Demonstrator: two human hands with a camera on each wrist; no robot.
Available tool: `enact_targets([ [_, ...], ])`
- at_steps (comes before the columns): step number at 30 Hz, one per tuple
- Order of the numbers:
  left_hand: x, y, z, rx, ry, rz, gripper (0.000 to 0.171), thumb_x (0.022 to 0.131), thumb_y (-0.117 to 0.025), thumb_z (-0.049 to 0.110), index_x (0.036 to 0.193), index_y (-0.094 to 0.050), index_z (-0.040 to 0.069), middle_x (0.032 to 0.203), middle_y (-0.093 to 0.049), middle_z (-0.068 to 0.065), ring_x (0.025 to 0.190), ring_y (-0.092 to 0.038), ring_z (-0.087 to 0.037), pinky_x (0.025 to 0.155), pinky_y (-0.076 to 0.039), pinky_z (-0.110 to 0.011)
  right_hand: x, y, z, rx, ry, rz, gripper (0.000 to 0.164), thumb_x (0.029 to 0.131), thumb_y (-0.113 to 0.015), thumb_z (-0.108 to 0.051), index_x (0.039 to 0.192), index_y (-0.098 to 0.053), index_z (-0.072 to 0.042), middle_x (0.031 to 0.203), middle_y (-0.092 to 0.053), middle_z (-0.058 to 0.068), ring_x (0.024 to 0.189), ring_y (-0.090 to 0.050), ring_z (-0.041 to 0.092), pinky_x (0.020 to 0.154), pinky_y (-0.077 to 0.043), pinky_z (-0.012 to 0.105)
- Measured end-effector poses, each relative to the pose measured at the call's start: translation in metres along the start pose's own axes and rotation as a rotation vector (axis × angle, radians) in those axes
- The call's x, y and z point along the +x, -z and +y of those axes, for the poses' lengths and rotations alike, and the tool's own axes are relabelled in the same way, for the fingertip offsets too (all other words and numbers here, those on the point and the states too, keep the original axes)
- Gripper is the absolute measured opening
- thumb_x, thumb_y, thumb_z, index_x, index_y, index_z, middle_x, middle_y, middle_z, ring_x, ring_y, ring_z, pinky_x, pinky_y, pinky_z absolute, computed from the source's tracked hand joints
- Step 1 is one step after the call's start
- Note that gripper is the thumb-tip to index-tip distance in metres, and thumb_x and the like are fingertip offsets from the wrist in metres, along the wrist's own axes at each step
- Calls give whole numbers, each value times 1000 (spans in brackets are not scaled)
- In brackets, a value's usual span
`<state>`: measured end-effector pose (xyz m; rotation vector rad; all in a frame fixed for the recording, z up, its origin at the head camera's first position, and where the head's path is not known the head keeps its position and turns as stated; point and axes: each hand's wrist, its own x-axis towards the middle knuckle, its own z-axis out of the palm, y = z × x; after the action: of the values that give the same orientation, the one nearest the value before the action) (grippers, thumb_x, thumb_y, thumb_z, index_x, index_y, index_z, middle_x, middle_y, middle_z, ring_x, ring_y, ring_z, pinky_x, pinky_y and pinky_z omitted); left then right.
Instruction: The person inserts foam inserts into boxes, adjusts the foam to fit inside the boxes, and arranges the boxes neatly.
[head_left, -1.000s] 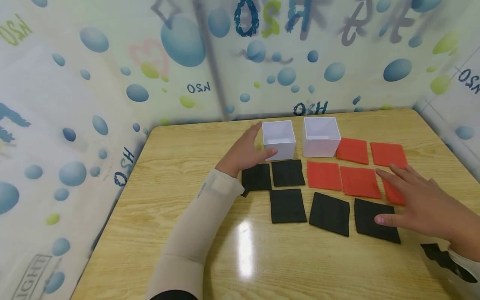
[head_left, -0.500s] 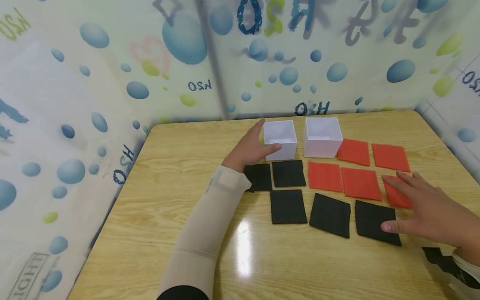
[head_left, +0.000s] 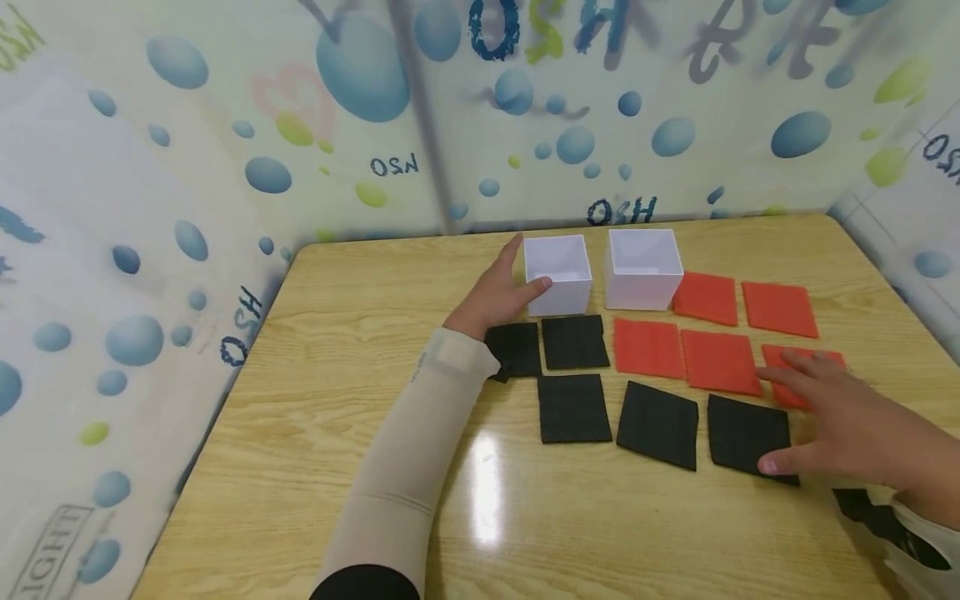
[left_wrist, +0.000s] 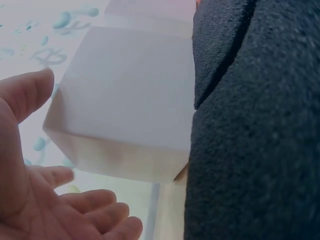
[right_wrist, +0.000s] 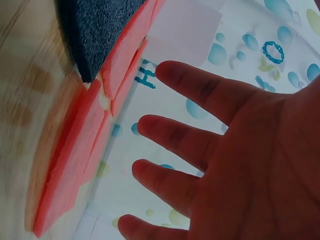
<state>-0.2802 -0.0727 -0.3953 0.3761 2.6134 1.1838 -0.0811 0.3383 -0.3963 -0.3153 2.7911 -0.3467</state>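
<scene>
At the back of the table my left hand point(head_left: 495, 292) is beside the left white open-topped box point(head_left: 558, 296), with the thumb across its front corner and the fingers along its left side. In the left wrist view the fingers point(left_wrist: 107, 215) are extended, and I cannot tell if they touch the box. My right hand point(head_left: 847, 417) has its fingers spread and holds nothing. It is over the rightmost red square point(head_left: 825, 360) and the right edge of a black square point(head_left: 742, 429). In the right wrist view the fingers point(right_wrist: 175, 140) appear apart from the squares.
A second white box point(head_left: 643, 287) stands right of the first. Several flat red squares point(head_left: 647, 348) lie right of centre. Several black squares point(head_left: 576, 408) lie in front and to the left, one point(head_left: 517, 350) partly behind the left wrist. A patterned wall point(head_left: 525, 167) rises behind the table.
My right hand has shifted slightly, so more of the rightmost red square shows. My left hand stays at the left box with little change. The view has tilted a little.
</scene>
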Motion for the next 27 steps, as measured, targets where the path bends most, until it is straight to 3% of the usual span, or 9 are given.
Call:
enact_targets([
  [5, 1, -1, -4, -24, -17, 15, 90, 103, -66, 43, 171, -7, 34, 178, -16, 0, 161, -24, -29, 128, -25, -55, 0, -2, -2, -1, -10, -12, 124, 60, -94, -64, 149, -48, 8, 158, -21, 49, 145, -4, 74, 102, -19, 89],
  [14, 2, -4, -3, -109, -23, 10, 81, 105, -64, 41, 170, -17, 28, 174, -28, -5, 160, -27, -26, 127, -28, -53, 1, -8, -2, -75, -47, -21, 118, 54, -93, -71, 139, -61, 4, 153, -29, 50, 143, -10, 74, 100, -21, 91],
  [22, 2, -6, -3, -195, -21, 7, 81, 104, -66, 36, 170, -18, 28, 174, -27, -7, 160, -28, -28, 128, -28, -47, -1, -11, -2, -99, -81, -38, 123, 51, -92, -75, 139, -60, 5, 153, -30, 48, 144, -6, 73, 103, -20, 89],
  [27, 2, -7, -4, -227, -13, 13, 81, 104, -67, 35, 170, -19, 30, 174, -27, -8, 159, -31, -29, 128, -29, -44, 1, -11, -4, -131, -90, -37, 125, 48, -92, -78, 136, -61, 5, 151, -33, 48, 141, -10, 75, 103, -21, 89],
])
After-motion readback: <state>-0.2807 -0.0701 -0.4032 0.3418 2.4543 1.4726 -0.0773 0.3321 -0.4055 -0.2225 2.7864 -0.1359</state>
